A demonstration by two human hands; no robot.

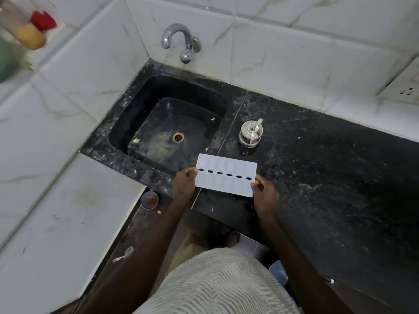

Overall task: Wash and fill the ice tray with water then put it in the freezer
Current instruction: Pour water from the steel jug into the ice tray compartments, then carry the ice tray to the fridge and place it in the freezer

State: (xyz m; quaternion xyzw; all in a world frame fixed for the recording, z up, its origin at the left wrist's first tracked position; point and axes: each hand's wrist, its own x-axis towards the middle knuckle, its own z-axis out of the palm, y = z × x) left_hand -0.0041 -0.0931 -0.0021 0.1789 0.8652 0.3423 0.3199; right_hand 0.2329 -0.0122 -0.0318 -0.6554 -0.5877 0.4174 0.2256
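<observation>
Tray (226, 182), flat white plastic rectangle

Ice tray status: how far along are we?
Early. The left hand and right hand hold the white ice tray by its ends above the counter edge beside the sink. No water runs from the tap. Washing, filling and freezing remain.

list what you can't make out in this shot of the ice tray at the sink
- Ice tray, head view: its short ends are covered by the left hand and right hand.
- Objects at top left: blurred and cut by the frame edge.
- Tap: whether water runs cannot be told.
</observation>
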